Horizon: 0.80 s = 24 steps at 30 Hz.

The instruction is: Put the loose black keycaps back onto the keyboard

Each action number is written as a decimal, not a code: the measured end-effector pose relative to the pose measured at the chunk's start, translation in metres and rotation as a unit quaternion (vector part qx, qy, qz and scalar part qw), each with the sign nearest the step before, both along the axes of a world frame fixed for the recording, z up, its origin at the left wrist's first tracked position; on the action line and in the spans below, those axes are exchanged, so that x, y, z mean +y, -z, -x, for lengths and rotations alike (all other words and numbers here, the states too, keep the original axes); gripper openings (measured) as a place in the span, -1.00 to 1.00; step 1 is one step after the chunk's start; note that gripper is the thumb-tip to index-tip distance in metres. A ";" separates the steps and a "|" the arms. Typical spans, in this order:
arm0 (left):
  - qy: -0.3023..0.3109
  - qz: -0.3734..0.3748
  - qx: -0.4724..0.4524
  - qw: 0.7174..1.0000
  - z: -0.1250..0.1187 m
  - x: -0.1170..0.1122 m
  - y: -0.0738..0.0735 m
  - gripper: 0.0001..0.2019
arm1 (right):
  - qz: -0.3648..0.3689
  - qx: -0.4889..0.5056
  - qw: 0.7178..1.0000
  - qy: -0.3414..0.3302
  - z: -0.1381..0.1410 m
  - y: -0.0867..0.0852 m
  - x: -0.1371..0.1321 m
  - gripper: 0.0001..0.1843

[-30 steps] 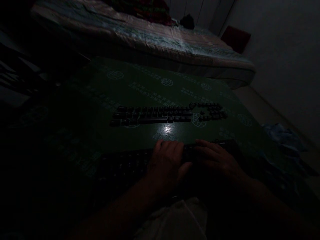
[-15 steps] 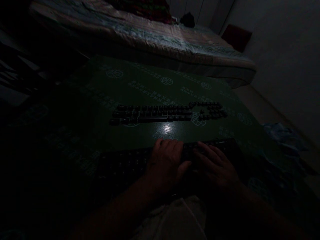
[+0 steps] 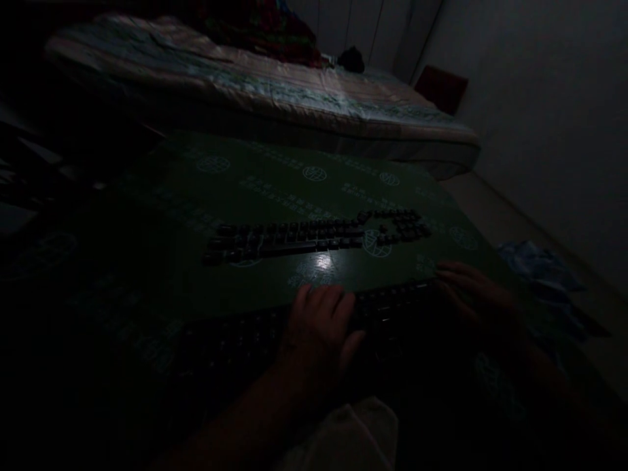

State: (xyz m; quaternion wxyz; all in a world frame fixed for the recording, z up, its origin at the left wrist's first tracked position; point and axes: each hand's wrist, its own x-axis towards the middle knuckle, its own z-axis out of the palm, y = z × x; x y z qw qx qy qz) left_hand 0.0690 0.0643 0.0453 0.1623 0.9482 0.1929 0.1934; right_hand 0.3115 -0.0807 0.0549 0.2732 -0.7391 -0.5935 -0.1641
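Observation:
A dark keyboard (image 3: 235,340) lies across the near part of the green table. My left hand (image 3: 318,327) rests on its middle, fingers slightly bent over the keys and thumb apart, gripping nothing. At the keyboard's right end is my right hand (image 3: 478,294), its fingers stretched out and holding nothing visible; whether it touches the keyboard I cannot tell. Beyond the keyboard, loose black keycaps (image 3: 294,234) are laid out in rows, with a long space bar (image 3: 288,247) among them. Darkness hides most of the keyboard's near side.
The green table (image 3: 265,147) has pale printed lettering and globe marks. Behind it stands a bed (image 3: 294,91) with a bundled dark cloth (image 3: 260,29) on top. Blue cloth (image 3: 540,265) lies to the right, below the wall. A pale cloth (image 3: 348,435) is nearest me.
My right hand has moved right, from the keyboard's right-middle part to its right end. My left hand stays on the keyboard. The whole view has shifted slightly.

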 end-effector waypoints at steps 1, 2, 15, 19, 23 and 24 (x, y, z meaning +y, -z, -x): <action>0.014 -0.010 -0.007 1.000 0.000 -0.002 0.000 -0.69 | 0.012 0.009 1.000 -0.009 -0.004 0.003 0.002 -0.79; 0.030 -0.019 -0.014 0.999 0.000 -0.003 0.000 -0.70 | 0.018 0.017 0.999 -0.020 -0.006 0.005 0.004 -0.79; 0.044 -0.136 -0.095 0.985 0.004 -0.005 0.035 -0.78 | 0.090 0.073 0.990 -0.085 -0.055 -0.011 0.113 -0.80; 0.035 -0.142 -0.096 0.985 0.004 -0.006 0.034 -0.79 | 0.184 0.032 0.981 -0.044 -0.069 -0.005 0.153 -0.79; 0.031 -0.139 -0.126 0.982 0.002 -0.005 0.031 -0.81 | 0.266 -0.046 0.962 -0.049 -0.072 -0.001 0.188 -0.76; 0.035 -0.135 -0.124 0.982 0.002 -0.005 0.030 -0.80 | 0.276 -0.052 0.958 -0.055 -0.072 -0.001 0.194 -0.76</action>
